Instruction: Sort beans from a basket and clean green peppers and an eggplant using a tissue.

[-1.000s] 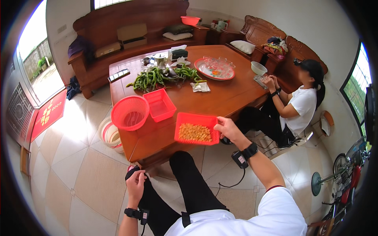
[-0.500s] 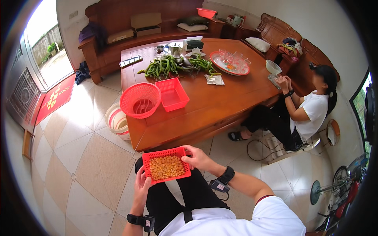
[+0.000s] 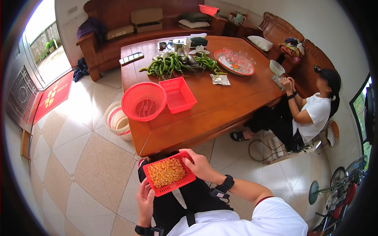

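Over my lap, a small red plastic basket (image 3: 185, 181) holds a layer of yellow-orange kernels (image 3: 165, 172) that look like corn. It is tilted, and the kernels are gathered toward its far side, with bare slotted plastic along the near side. My left hand (image 3: 145, 196) grips the basket's left near corner, fingers partly hidden behind the wall. At the right far corner, my right hand (image 3: 198, 165) is closed on the rim, its thumb over the edge.
A round red basket (image 3: 144, 101) and a square one (image 3: 179, 95) stand on the wooden table (image 3: 220, 98), with green peppers (image 3: 169, 65) and a tray of glasses (image 3: 234, 61) behind. A striped bucket (image 3: 118, 120) is on the floor. Another person (image 3: 311, 106) sits at right.
The small basket has turned clockwise and tipped, and the kernels have slid toward its far side. My left hand has moved slightly down and right with it; both hands keep their grip.
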Demonstrator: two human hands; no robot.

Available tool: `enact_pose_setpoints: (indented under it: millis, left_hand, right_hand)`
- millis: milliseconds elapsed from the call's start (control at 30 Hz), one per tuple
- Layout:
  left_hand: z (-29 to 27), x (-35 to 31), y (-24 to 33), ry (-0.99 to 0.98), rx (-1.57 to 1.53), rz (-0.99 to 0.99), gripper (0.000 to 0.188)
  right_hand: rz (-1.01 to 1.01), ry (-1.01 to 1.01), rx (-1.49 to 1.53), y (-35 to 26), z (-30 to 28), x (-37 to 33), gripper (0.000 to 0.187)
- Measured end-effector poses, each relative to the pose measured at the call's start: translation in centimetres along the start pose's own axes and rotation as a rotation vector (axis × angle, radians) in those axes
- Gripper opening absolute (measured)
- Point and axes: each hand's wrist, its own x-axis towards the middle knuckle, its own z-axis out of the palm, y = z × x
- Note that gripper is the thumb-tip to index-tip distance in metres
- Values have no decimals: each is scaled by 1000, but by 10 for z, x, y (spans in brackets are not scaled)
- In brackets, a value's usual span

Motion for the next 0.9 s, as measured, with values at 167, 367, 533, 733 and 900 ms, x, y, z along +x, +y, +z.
enact_pose_setpoints:
  millis: [167, 367, 533, 733, 900]
  left_hand:
    - [-8, 7, -11, 94, -48, -14, 49]
    - [-7, 16, 2, 59, -213, -84, 56]
    - [-21, 6, 11, 63, -472, -204, 56]
    - [-86, -19, 10, 237, -607, -54, 52]
    - [-133, -33, 5, 391, -552, 105, 52]
  right_hand:
    - [32, -5, 43, -2, 13, 12, 37]
    - [-5, 34, 162, -3, 14, 20, 37]
    - [-34, -73, 328, -10, 26, 30, 44]
    - [81, -229, 405, -36, 25, 28, 50]
    - [134, -208, 356, -22, 17, 23, 46]
